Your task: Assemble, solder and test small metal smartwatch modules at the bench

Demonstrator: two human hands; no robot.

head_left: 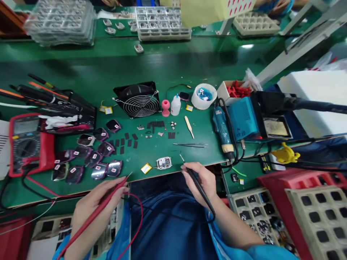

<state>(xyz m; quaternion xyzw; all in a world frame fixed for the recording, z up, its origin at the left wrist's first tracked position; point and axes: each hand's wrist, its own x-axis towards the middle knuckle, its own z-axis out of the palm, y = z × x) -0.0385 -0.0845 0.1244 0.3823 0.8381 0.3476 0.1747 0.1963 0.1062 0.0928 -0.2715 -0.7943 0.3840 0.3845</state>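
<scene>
My left hand (101,200) is closed around a red multimeter probe (112,191), whose metal tip points up and right over the bench's front edge. In my right hand (202,180) is a black multimeter probe (195,181), its thin tip above the green bench top. Between the two tips lies a small white-framed circuit board (163,163) with a yellow-and-white battery (146,168) wired to its left side. Neither probe touches the board. At the far left is the red multimeter (27,144). A pair of tweezers (190,145) rests behind the board.
Several dark watch-like cases (93,159) lie left of centre. Behind are a black fan (138,101), a white bottle (176,105) and a round white tub (204,104). To the right stand an electric screwdriver (221,126) and a blue soldering station (242,117). Trays (256,206) flank my lap.
</scene>
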